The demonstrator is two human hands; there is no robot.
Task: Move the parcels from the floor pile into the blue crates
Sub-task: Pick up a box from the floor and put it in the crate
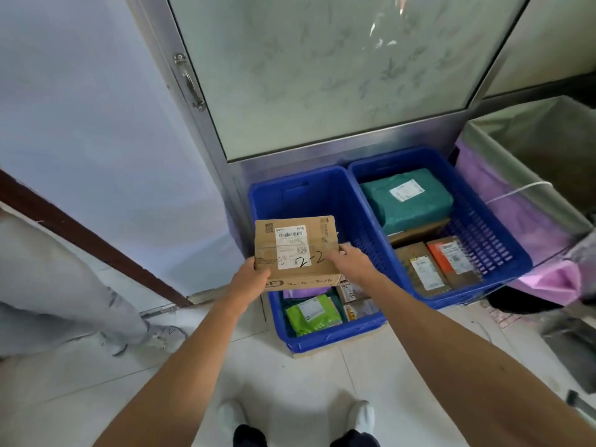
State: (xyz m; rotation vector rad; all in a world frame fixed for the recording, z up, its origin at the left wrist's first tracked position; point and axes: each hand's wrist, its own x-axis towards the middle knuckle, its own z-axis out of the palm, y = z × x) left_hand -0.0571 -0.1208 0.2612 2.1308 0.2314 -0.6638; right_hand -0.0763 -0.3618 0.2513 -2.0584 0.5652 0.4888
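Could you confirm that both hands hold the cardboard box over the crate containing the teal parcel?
Not quite: in the head view, the left hand and right hand hold the cardboard box over the left crate, with the lime-green parcel; the teal parcel lies in the right crate.

Floor (290, 382), before door (322, 59): two crates side by side.
- Left crate (322, 345): bagged parcel (312, 314) and small boxes (354, 301) at near end. Cardboard box (296, 250) is held above them, left hand (250, 279) at its near-left corner, right hand (350, 262) at its right edge.
- Right crate (512, 253): large parcel (406, 201) at far end, two boxes (429, 269) side by side at near end.
- Lined bin (532, 146): just right of right crate.
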